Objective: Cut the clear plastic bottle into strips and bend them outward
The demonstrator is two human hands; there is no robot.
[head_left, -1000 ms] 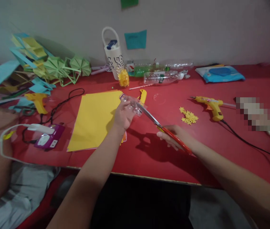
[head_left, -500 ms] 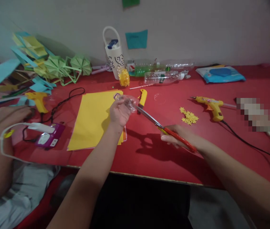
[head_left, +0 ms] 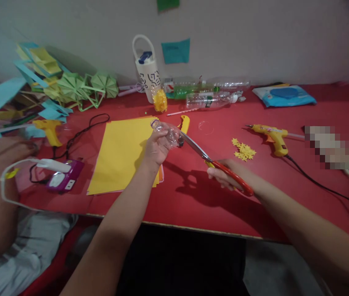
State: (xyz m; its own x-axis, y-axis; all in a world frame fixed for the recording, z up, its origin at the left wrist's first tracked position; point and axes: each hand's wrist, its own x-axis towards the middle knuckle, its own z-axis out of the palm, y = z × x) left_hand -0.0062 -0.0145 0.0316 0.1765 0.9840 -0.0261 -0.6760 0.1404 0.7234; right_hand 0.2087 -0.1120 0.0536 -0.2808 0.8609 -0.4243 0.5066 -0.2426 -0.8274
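Note:
My left hand (head_left: 157, 149) is closed round a clear plastic bottle piece (head_left: 171, 133), its neck end pointing up and left. In my right hand (head_left: 225, 174) are red-handled scissors (head_left: 203, 155), their blades reaching up and left to the cut edge of the plastic. Whether the blades are closed on the plastic I cannot tell. A yellow box cutter (head_left: 185, 122) lies just behind the bottle piece. Under and left of my left hand lies a stack of yellow paper (head_left: 122, 154). Small yellow stars (head_left: 244, 152) lie in a pile beyond my right hand.
At right lies a yellow glue gun (head_left: 271, 135); another glue gun (head_left: 49, 130) is at left by a purple power socket (head_left: 65, 176). Plastic bottles (head_left: 210, 100), a white tumbler (head_left: 147, 78) and a wipes pack (head_left: 283, 96) line the back. Another person's hand (head_left: 11, 150) rests at left.
The bottle piece has turned slightly in my left hand, so its neck shows more clearly. The scissor blades have shifted a little up and right against it.

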